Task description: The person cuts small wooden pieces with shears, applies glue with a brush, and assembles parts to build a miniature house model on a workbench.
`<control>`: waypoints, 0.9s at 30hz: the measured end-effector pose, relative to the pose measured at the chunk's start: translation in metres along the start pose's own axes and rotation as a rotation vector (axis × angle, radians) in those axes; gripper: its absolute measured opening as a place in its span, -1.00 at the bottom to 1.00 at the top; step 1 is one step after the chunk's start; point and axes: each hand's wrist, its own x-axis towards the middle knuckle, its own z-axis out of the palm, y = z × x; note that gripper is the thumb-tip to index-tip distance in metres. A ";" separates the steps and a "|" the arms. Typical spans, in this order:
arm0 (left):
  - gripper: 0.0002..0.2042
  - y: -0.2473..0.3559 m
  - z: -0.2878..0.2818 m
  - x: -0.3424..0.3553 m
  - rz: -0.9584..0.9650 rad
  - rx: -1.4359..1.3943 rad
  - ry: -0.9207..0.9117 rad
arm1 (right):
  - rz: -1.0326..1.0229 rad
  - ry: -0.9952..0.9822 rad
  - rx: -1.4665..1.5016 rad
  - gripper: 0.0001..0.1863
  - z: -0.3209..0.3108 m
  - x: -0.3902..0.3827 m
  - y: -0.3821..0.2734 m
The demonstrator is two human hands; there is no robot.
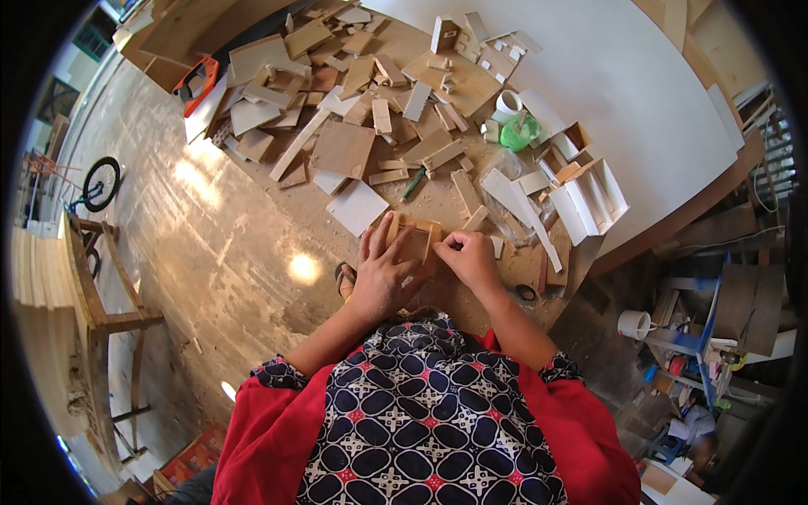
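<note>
A small, open wooden box [434, 239] is in front of my body, close to the near edge of the scrap-covered tabletop. My left hand [383, 271] grips it from the left, its fingers laid over the side and near part. At the box's right wall my right hand [470, 259] is closed in a pinch, and whatever the fingertips hold is hidden. Just beyond the box lies a white-faced square board [357, 208]. A narrow wooden strip [476, 219] rests beside my right hand.
Wood offcuts [349, 147] pile up across the table. An orange-handled saw [197, 86] lies at the far left. Further right are a green container [519, 131], a white cup [508, 104] and a white partitioned box [589, 198]. A wooden stand [105, 320] is on the left.
</note>
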 end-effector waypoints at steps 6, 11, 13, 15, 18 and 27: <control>-0.80 -0.002 0.004 0.000 0.012 0.009 0.017 | 0.010 0.006 -0.011 -0.77 0.001 0.000 -0.001; -0.78 -0.002 0.005 0.000 0.014 0.022 0.014 | 0.004 0.012 -0.009 -0.77 0.002 0.000 0.000; -0.77 -0.002 0.005 0.000 0.014 0.023 0.008 | -0.010 0.015 -0.009 -0.77 0.002 -0.001 0.000; -0.76 -0.002 0.004 0.000 0.014 0.016 -0.005 | -0.019 0.018 -0.014 -0.78 0.002 -0.001 0.000; -0.65 -0.003 0.005 -0.001 0.020 0.050 -0.003 | -0.050 0.050 0.017 -0.82 0.003 0.000 0.001; -0.57 -0.025 -0.006 -0.002 -0.210 0.012 0.157 | -0.227 0.072 0.019 -0.77 -0.001 -0.001 -0.012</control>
